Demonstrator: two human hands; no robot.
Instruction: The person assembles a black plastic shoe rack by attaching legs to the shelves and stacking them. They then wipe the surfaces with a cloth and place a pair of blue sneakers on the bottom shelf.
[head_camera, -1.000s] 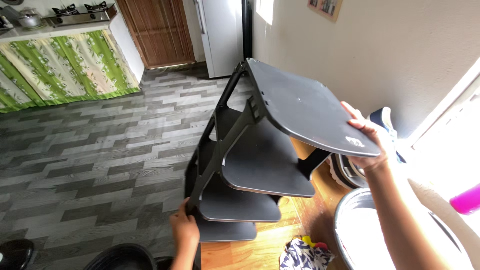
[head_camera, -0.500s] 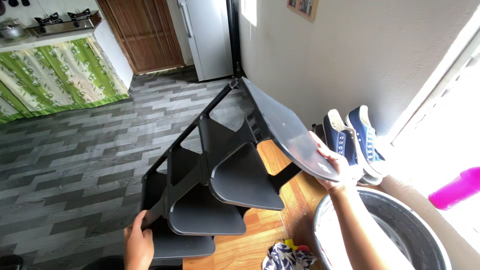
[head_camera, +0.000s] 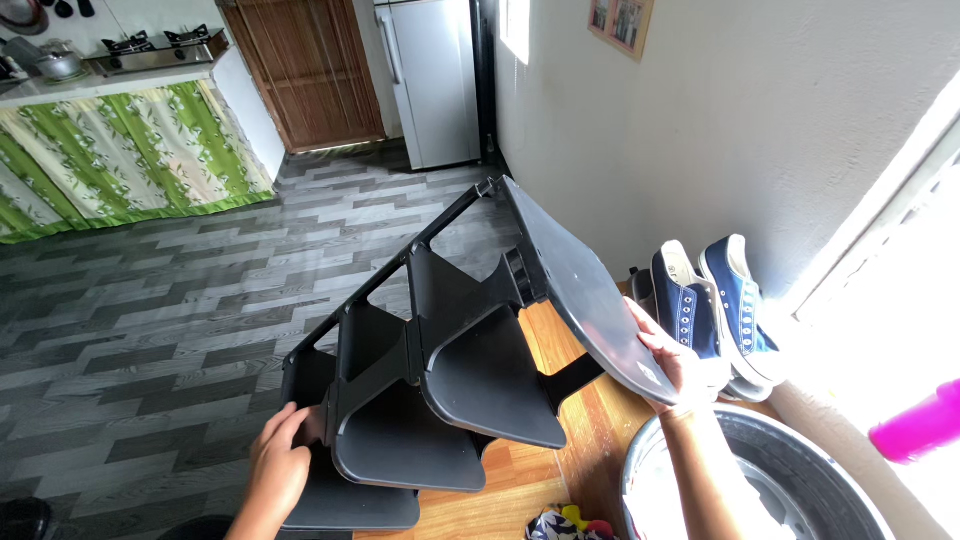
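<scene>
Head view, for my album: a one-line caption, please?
Both hands tilt a dark tiered rack: left hand on its frame, right hand on its top shelf.

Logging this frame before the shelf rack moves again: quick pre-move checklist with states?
1. Left hand grips the black tiered shelf rack at its lower frame: ok.
2. Right hand holds the top shelf edge: ok.
3. Rack upright: not ok, tilted.
4. Blue sneakers apart from the rack: ok.
5. Metal basin apart from the rack: ok.
6. Lowest shelf touching the floor: cannot tell.
</scene>
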